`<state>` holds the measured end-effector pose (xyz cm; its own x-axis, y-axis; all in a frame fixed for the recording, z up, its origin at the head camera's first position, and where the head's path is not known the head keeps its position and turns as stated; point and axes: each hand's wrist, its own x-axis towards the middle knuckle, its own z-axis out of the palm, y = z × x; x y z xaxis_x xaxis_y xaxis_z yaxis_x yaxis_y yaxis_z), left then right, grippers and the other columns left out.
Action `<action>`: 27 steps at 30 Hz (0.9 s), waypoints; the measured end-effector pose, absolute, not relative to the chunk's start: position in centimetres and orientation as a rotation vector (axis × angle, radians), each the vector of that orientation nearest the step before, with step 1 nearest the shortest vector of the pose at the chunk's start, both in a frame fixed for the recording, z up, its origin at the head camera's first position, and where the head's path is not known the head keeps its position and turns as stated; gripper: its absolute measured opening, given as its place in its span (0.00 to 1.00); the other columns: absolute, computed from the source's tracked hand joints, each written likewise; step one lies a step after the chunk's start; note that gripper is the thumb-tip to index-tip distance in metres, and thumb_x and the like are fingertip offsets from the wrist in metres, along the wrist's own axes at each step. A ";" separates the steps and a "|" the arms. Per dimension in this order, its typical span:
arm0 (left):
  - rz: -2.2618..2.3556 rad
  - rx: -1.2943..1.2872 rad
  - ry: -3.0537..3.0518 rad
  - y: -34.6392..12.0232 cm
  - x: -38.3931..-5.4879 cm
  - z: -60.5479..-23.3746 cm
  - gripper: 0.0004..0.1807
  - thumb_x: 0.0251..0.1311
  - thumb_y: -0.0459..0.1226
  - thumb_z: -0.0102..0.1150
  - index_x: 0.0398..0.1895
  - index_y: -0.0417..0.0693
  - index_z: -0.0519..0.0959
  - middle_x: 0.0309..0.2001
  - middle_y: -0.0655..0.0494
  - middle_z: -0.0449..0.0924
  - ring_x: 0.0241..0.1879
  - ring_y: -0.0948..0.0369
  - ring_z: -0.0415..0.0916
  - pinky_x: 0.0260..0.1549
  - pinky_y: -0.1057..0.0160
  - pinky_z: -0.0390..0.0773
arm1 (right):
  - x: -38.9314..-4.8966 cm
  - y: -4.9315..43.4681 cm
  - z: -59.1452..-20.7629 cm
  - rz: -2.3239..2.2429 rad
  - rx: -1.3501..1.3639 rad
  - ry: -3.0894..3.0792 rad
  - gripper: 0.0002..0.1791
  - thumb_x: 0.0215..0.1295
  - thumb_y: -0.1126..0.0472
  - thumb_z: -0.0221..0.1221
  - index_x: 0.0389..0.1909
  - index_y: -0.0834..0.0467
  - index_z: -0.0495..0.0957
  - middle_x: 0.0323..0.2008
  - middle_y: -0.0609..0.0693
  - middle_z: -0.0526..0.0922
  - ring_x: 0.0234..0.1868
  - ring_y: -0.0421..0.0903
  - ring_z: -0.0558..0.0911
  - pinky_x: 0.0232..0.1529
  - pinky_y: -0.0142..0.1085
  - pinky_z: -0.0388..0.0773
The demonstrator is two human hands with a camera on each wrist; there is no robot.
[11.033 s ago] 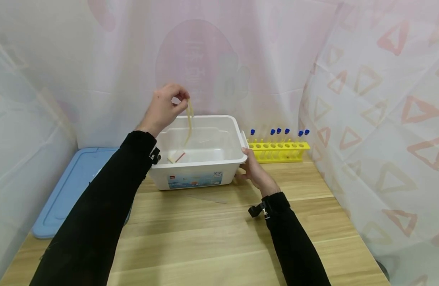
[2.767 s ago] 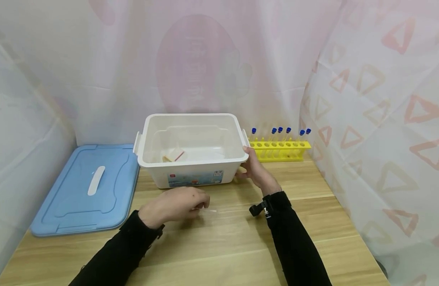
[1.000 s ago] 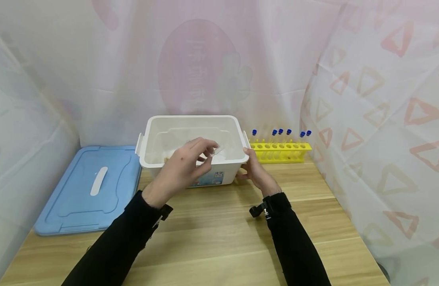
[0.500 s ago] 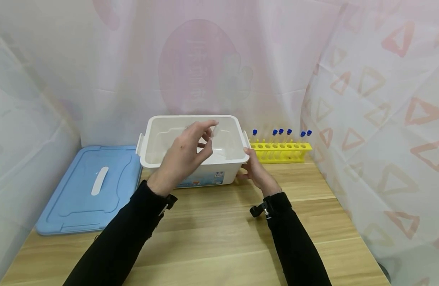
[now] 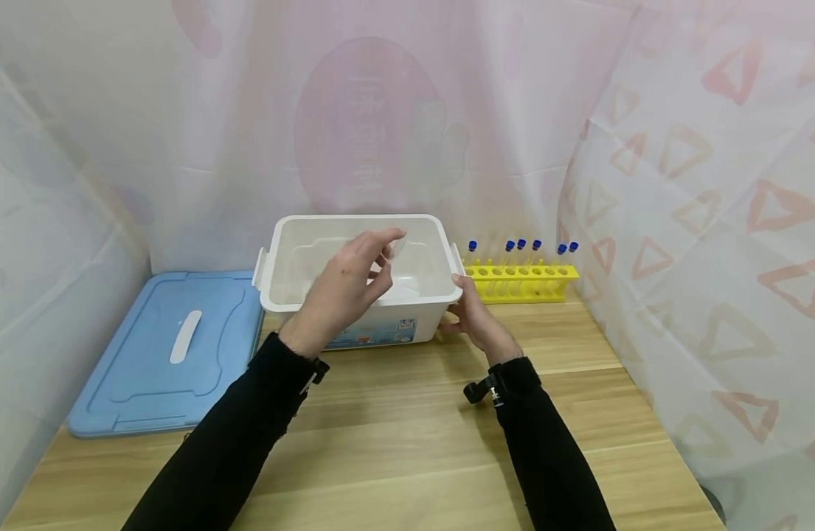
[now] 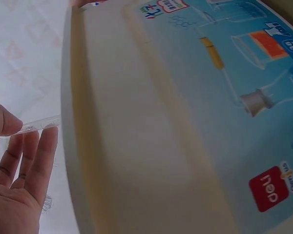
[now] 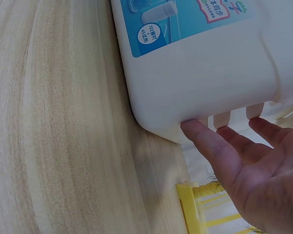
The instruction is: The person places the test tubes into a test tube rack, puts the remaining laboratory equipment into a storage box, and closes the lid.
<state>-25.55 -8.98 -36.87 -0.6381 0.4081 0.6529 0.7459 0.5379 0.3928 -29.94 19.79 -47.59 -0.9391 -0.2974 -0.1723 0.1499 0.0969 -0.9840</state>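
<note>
My left hand (image 5: 344,284) is over the front part of a white lidless tub (image 5: 354,225), pinching a slender clear piece (image 5: 399,247), glass or plastic. In the left wrist view this see-through piece (image 6: 39,124) lies between thumb and fingertips, its far end hidden behind the tub's rim. My right hand (image 5: 476,321) holds the tub's right end near the handle. The right wrist view has several of its fingers (image 7: 215,146) against the end wall, the thumb out of that view. My left hand hides the inside of the tub's front left.
A blue lid (image 5: 148,361) with a white handle lies on the wooden table (image 5: 407,435) at the left. A yellow rack (image 5: 523,284) with several blue-capped test tubes stands just right of the tub. Fabric curtains (image 5: 380,96) rise behind and at both sides.
Earlier my left hand dangled pale tubing over the tub, then reached to the clear piece on the table. It has since lifted that piece above the tub. My right hand stays at the tub's end.
</note>
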 end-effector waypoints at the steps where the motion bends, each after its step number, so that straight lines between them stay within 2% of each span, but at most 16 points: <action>1: -0.910 -0.931 -2.303 -9.0 -25.6 -37.0 0.33 0.80 0.23 0.61 0.84 0.49 0.74 0.53 0.45 0.86 0.53 0.47 0.92 0.52 0.49 0.96 | -30.0 19.8 -47.6 -1.907 -0.147 2.053 0.49 0.83 0.23 0.34 0.98 0.37 0.48 0.94 0.60 0.56 0.94 0.72 0.63 0.78 0.83 0.75; 6: -0.885 -0.911 -2.404 -9.2 -26.1 -37.7 0.34 0.79 0.24 0.63 0.84 0.49 0.74 0.53 0.46 0.86 0.54 0.48 0.91 0.48 0.52 0.93 | -30.1 19.8 -47.6 -1.907 -0.151 2.051 0.49 0.83 0.23 0.33 0.98 0.37 0.48 0.95 0.60 0.56 0.94 0.72 0.62 0.79 0.83 0.74; 13: -0.903 -0.869 -2.530 -9.5 -26.9 -38.3 0.33 0.80 0.26 0.62 0.85 0.48 0.74 0.53 0.45 0.87 0.53 0.49 0.92 0.54 0.49 0.93 | -30.1 19.7 -47.7 -1.922 -0.147 2.040 0.49 0.83 0.24 0.34 0.98 0.38 0.47 0.94 0.61 0.56 0.94 0.72 0.61 0.79 0.83 0.73; 20: -0.926 -0.828 -2.693 -10.1 -27.5 -38.3 0.29 0.84 0.30 0.61 0.84 0.49 0.74 0.52 0.49 0.88 0.54 0.50 0.89 0.53 0.49 0.90 | -30.0 19.6 -47.7 -1.927 -0.141 2.037 0.48 0.83 0.25 0.34 0.98 0.38 0.48 0.94 0.61 0.57 0.94 0.72 0.62 0.79 0.83 0.74; 23: -0.933 -0.833 -2.773 -10.3 -27.8 -38.3 0.25 0.85 0.31 0.59 0.81 0.47 0.77 0.51 0.49 0.90 0.52 0.51 0.88 0.51 0.50 0.88 | -30.0 19.7 -47.7 -1.922 -0.141 2.039 0.48 0.84 0.25 0.34 0.98 0.38 0.49 0.94 0.60 0.58 0.94 0.72 0.62 0.79 0.83 0.74; 27: -0.952 -0.829 -2.889 -10.4 -28.3 -38.1 0.17 0.85 0.33 0.57 0.69 0.43 0.85 0.53 0.46 0.92 0.52 0.50 0.88 0.52 0.49 0.88 | -30.0 19.7 -47.6 -1.909 -0.145 2.045 0.47 0.84 0.24 0.33 0.98 0.37 0.49 0.94 0.60 0.57 0.94 0.72 0.62 0.80 0.83 0.73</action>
